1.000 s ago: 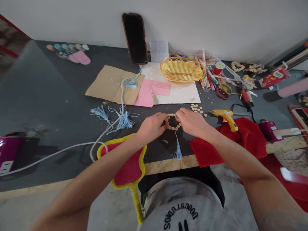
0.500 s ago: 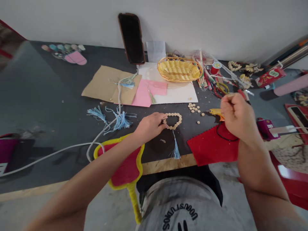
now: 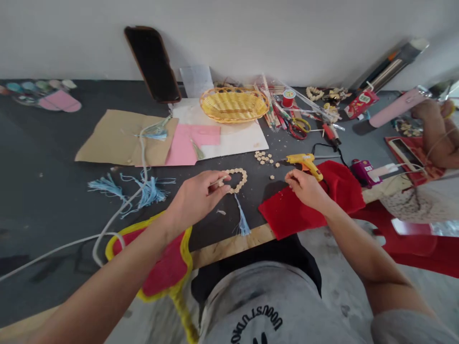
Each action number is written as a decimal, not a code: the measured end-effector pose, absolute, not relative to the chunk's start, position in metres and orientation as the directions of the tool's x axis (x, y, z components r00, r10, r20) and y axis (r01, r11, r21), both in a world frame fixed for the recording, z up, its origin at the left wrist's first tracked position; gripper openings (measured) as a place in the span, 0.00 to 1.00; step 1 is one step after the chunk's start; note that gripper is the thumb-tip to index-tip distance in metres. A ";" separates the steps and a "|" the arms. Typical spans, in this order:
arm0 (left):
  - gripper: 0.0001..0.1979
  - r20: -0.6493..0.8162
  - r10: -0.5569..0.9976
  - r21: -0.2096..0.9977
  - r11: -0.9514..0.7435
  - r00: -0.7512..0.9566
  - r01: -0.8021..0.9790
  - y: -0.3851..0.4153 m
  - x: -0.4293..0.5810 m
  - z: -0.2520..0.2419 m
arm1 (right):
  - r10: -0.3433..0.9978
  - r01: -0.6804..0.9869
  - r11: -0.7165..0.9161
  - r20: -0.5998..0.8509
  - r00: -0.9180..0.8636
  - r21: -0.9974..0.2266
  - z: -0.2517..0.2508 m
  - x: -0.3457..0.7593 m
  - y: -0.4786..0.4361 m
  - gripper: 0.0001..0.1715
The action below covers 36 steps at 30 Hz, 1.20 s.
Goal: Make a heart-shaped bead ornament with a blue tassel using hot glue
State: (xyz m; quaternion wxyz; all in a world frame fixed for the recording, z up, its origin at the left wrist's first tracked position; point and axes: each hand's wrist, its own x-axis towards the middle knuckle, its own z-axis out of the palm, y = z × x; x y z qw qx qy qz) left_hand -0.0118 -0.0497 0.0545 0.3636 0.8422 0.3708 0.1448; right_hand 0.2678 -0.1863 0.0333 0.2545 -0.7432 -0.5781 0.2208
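Observation:
My left hand (image 3: pixel 201 195) pinches the left side of a heart-shaped loop of small pale flower-shaped beads (image 3: pixel 244 177). From the loop's lower point a light blue tassel (image 3: pixel 243 220) lies towards the table edge. My right hand (image 3: pixel 306 188) is over a red cloth (image 3: pixel 283 212), its fingertips pressed together; whether they hold anything is too small to tell. A yellow glue gun (image 3: pixel 303 161) rests just behind that hand. Several loose flower beads (image 3: pixel 263 156) are scattered between the loop and the gun's nozzle.
Behind stand a wicker basket (image 3: pixel 234 107), scissors (image 3: pixel 300 128) and a leaning phone (image 3: pixel 154 64). Blue tassels (image 3: pixel 148 191), a white cable (image 3: pixel 111 222) and a yellow-edged pink fan-shaped piece (image 3: pixel 168 267) lie left. Another person's arm (image 3: pixel 437 136) is at the far right.
My right hand has come down and inward, from above the glue gun to over the red cloth, uncovering the gun. The view has turned right. My left hand keeps hold of the bead loop.

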 end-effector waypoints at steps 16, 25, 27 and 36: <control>0.15 -0.157 0.296 0.664 -0.674 0.942 0.323 -0.122 0.038 0.058 | 0.987 0.889 -0.141 0.007 0.160 -0.436 0.021 0.253 -0.197 0.09; 0.17 -0.123 0.390 0.802 -0.503 0.913 0.323 -0.116 0.074 0.068 | 0.897 0.772 -0.278 0.133 0.421 -0.571 0.062 0.271 -0.258 0.20; 0.19 -0.136 0.401 0.812 -0.479 0.906 0.334 -0.113 0.074 0.070 | 0.849 0.656 -0.360 0.060 0.525 -0.663 0.066 0.281 -0.289 0.24; 0.17 -0.178 0.387 0.790 -0.492 0.905 0.366 -0.104 0.073 0.064 | 0.622 0.275 -0.593 -0.213 0.754 -0.757 0.058 0.327 -0.385 0.26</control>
